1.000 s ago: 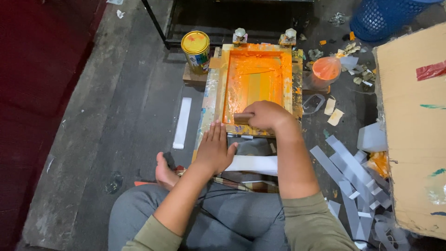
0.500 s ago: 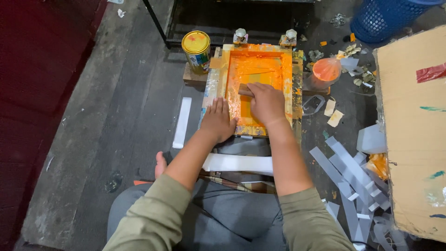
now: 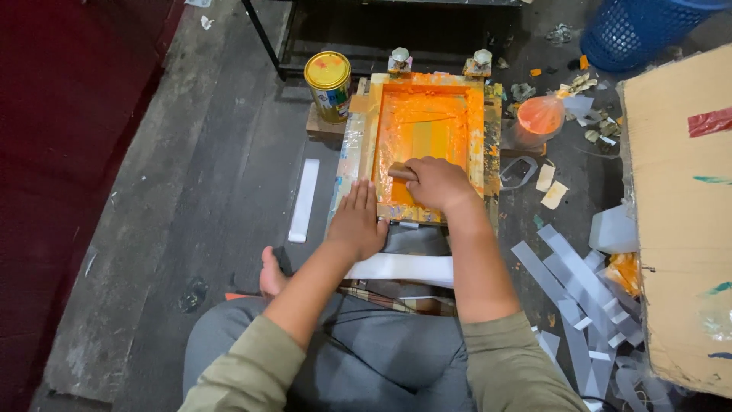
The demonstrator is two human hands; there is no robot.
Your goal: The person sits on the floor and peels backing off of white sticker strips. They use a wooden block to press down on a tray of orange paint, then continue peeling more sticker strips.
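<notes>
- Right hand point(image 3: 436, 183) closed around a squeegee point(image 3: 402, 172), inside an orange-inked screen frame point(image 3: 492, 145) on the floor.
- Left hand point(image 3: 357, 221) flat, fingers point(image 3: 361, 194) spread, pressing the frame's near left corner.
- Yellow-lidded tin point(image 3: 328, 82) just beside the frame's far left corner.
- White strip point(image 3: 304, 200) lies left of the frame.
- Grey strips point(image 3: 572, 294) piled to the right.

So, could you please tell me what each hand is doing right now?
Left hand: open, flat on the frame.
Right hand: closed around the squeegee.
</notes>
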